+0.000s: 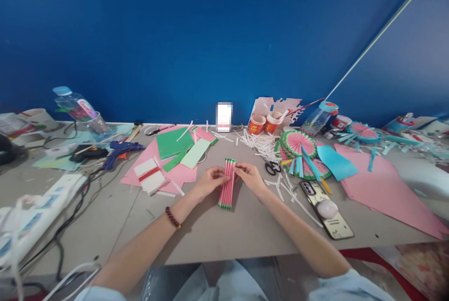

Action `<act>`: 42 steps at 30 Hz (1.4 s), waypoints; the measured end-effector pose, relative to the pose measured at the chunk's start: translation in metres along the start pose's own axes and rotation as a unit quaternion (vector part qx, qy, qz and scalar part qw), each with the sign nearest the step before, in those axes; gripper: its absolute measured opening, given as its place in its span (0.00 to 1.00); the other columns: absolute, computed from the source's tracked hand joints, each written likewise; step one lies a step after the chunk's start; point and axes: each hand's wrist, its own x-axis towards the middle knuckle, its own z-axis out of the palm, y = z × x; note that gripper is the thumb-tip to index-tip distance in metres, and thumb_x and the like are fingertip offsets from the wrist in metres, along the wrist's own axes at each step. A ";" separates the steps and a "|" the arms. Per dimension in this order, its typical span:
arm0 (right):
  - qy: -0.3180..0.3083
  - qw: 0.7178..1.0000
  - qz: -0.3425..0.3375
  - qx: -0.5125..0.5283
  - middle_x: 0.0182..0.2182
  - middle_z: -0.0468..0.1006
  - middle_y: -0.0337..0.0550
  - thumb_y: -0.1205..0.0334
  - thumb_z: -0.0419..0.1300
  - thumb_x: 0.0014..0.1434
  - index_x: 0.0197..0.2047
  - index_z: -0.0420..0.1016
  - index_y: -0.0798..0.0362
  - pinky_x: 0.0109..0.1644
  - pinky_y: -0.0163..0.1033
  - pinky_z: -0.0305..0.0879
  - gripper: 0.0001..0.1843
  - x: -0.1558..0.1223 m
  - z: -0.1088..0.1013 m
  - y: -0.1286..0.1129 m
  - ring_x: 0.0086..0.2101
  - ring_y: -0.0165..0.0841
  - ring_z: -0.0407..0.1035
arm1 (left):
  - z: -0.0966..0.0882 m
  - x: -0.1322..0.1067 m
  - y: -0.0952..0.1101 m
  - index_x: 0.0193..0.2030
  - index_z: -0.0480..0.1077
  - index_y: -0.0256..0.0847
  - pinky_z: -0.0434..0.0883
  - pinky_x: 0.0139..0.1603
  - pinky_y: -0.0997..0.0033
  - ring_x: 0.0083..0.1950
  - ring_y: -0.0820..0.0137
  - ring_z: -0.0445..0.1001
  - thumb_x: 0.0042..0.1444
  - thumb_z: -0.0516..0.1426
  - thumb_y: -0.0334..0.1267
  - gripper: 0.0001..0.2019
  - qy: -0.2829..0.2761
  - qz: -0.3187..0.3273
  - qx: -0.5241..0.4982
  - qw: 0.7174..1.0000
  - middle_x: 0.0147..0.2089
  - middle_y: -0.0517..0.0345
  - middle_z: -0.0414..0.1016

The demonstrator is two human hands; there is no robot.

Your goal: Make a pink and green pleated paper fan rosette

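Observation:
A pleated strip of pink paper with green ends [227,193] is held between my two hands just above the grey table. My left hand [212,182] pinches its left side, thumb across the folds. At the upper right edge, the fingers of my right hand [249,177] are closed on the same folded paper. The pleats are pressed into a narrow bundle, its lower end pointing toward me. Black-handled scissors [272,168] lie right of my right hand, beside white paper scraps [261,144].
Pink and green paper sheets [175,142] lie to the left, near a blue glue gun [121,151] and power strip [42,212]. Rightward are round paper fans [298,146], a phone [328,212] and pink sheets [382,188]. Red paper cups [257,124] stand by the blue wall.

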 end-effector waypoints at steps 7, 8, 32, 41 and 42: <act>-0.028 1.000 -0.002 0.004 0.30 0.79 0.41 0.51 0.66 0.46 0.34 0.77 0.54 0.35 0.37 0.67 0.16 -0.001 0.001 -0.002 0.30 0.32 0.71 | 0.000 -0.001 0.001 0.34 0.69 0.38 0.68 0.32 0.74 0.33 0.73 0.72 0.39 0.67 0.44 0.18 -0.002 0.002 -0.008 1.000 0.32 0.60 0.72; -0.031 1.000 -0.006 0.002 0.30 0.79 0.41 0.51 0.66 0.46 0.34 0.77 0.53 0.36 0.37 0.67 0.16 -0.001 0.001 -0.001 0.31 0.33 0.71 | 0.001 -0.001 0.001 0.34 0.69 0.38 0.68 0.32 0.74 0.33 0.73 0.72 0.39 0.67 0.44 0.18 -0.001 0.001 -0.007 1.000 0.31 0.60 0.72; -0.028 0.999 0.024 0.029 0.30 0.78 0.40 0.55 0.63 0.49 0.34 0.77 0.54 0.39 0.38 0.66 0.12 -0.003 0.001 -0.006 0.30 0.31 0.70 | 0.000 -0.003 0.003 0.37 0.69 0.37 0.68 0.34 0.73 0.35 0.72 0.71 0.41 0.66 0.45 0.19 -0.013 0.001 -0.024 1.000 0.36 0.56 0.72; 0.056 0.987 -0.088 -0.122 0.34 0.76 0.41 0.68 0.55 0.49 0.50 0.70 0.54 0.34 0.33 0.66 0.23 -0.005 0.005 0.002 0.30 0.28 0.70 | 0.004 0.001 -0.005 0.33 0.67 0.37 0.65 0.33 0.74 0.32 0.74 0.70 0.43 0.65 0.45 0.17 -0.029 0.050 0.027 0.998 0.30 0.60 0.71; 0.055 0.984 -0.102 -0.133 0.36 0.75 0.42 0.69 0.53 0.49 0.52 0.68 0.53 0.33 0.33 0.67 0.25 -0.007 0.006 0.001 0.29 0.28 0.70 | 0.004 0.001 -0.006 0.34 0.67 0.37 0.66 0.35 0.73 0.33 0.73 0.71 0.43 0.65 0.45 0.17 -0.033 0.059 0.028 0.997 0.31 0.59 0.72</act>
